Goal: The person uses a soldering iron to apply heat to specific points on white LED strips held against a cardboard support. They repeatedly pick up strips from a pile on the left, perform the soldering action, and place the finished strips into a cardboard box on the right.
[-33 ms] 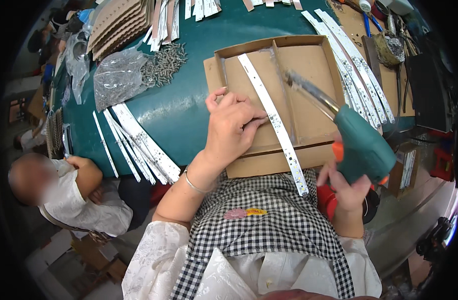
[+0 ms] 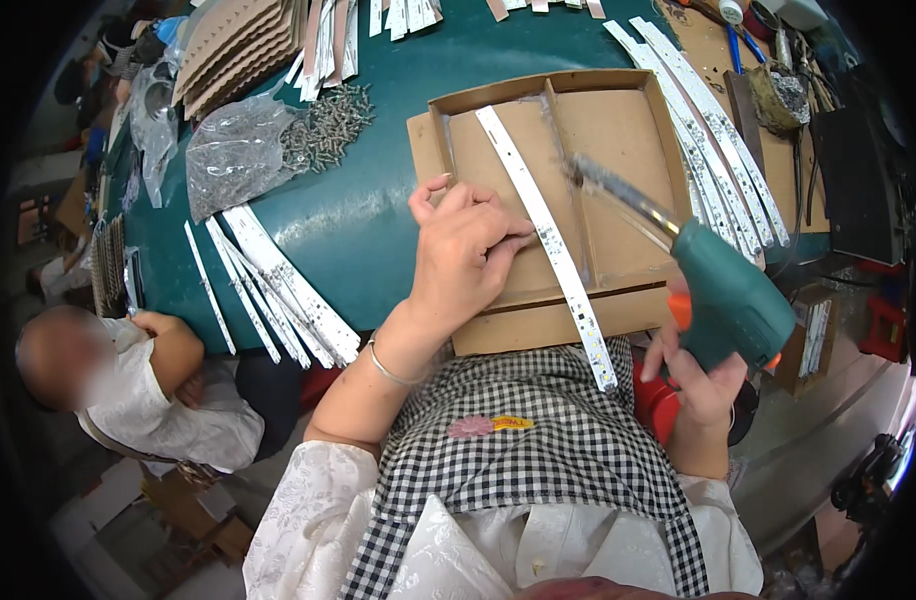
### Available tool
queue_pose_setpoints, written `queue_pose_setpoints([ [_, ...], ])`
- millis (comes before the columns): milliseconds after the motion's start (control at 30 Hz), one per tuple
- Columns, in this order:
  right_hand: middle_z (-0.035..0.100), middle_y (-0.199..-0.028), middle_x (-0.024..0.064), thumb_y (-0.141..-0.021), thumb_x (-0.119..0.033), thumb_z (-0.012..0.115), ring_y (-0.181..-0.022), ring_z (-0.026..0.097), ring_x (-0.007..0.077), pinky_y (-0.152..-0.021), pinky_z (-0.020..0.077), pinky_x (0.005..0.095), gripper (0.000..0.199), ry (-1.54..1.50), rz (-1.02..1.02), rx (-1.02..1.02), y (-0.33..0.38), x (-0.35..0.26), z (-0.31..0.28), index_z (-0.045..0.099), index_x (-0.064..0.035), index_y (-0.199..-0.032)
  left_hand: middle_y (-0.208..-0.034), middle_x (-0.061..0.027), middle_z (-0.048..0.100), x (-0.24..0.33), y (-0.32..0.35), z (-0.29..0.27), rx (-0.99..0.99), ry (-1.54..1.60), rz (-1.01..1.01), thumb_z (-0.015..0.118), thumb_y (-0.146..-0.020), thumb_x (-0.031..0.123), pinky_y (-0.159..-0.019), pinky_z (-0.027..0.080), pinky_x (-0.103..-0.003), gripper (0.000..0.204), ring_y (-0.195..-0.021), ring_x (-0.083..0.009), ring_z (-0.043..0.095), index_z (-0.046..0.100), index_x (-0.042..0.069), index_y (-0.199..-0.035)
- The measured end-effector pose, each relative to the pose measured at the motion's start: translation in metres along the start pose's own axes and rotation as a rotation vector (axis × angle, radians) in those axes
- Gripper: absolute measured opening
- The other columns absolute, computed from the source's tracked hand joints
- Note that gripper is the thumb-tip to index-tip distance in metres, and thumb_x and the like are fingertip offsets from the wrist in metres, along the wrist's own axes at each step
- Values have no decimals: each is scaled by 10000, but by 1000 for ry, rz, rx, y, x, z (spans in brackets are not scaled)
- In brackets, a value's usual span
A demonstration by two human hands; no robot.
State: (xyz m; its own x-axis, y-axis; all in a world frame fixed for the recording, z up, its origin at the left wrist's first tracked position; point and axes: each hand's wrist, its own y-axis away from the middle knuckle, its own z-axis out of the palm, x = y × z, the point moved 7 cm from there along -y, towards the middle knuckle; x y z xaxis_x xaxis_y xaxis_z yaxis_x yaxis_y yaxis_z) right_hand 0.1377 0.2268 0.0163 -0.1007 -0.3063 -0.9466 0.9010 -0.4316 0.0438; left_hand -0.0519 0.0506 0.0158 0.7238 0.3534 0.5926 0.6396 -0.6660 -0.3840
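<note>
While left grip [image 2: 463, 243] touches slim white chip-dotted strip [image 2: 555, 250], closure unclear, right grip [image 2: 702, 388] clasping green soldering gun [image 2: 735, 295]

Green worktable [image 2: 378, 240], grey floor [image 2: 803, 455], bright glow [image 2: 907, 460] far right

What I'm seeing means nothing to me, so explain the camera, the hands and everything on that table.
There is no machine arm here: a person works with bare hands. The view comes from a wide camera worn on the head, looking down, so straight edges bend.

The right hand holds a green pistol-shaped tool, its metal barrel reaching over a shallow cardboard tray. The left hand has its fingertips at the edge of a white strip dotted with small parts, which lies across the tray.

On the green table are more strips to the left and right, plus a clear bag beside loose metal pieces, probably screws.
</note>
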Motion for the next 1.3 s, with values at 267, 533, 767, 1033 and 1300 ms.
queue_pose_setpoints([
  [267, 581, -1257, 241, -855, -43, 766, -652, 611, 183, -531, 547, 291, 617, 3, 114, -95, 21, 3, -15, 445, 88, -1366, -757, 23, 650, -5, 3, 0, 27, 8, -64, 828, -670, 19, -1035, 281, -468, 198, -832, -137, 630, 765, 149, -805],
  [533, 613, -978, 162, -882, -47, 742, -653, 632, 169, -530, 549, 277, 501, 46, 176, -100, 18, 6, -14, 482, 88, -1288, -756, 26, 651, -5, 3, 0, 26, 12, -53, 826, -671, 16, -1037, 281, -473, 200, -839, -136, 633, 767, 151, -807],
  [767, 611, -952, 147, -875, -34, 744, -660, 641, 163, -542, 558, 268, 463, 98, 178, -130, 17, 7, -16, 500, 91, -1248, -740, 30, 641, -6, 3, 0, 23, 10, -60, 826, -681, 24, -1040, 284, -473, 186, -835, -133, 629, 769, 149, -806],
  [1033, 620, -937, 132, -840, 12, 767, -674, 643, 163, -552, 566, 271, 461, 139, 207, -92, 17, 9, -21, 525, 73, -1227, -739, 30, 637, -6, 4, 0, 22, 9, -60, 824, -687, 25, -1046, 283, -475, 186, -830, -131, 626, 773, 153, -813],
  [1300, 539, -860, 127, -857, -48, 755, -597, 612, 203, -500, 543, 304, 472, 189, 211, -103, 17, 14, -22, 472, 58, -1220, -753, 32, 643, -7, 4, 1, 26, 5, -55, 820, -689, 24, -1044, 276, -471, 184, -832, -127, 628, 770, 152, -811],
])
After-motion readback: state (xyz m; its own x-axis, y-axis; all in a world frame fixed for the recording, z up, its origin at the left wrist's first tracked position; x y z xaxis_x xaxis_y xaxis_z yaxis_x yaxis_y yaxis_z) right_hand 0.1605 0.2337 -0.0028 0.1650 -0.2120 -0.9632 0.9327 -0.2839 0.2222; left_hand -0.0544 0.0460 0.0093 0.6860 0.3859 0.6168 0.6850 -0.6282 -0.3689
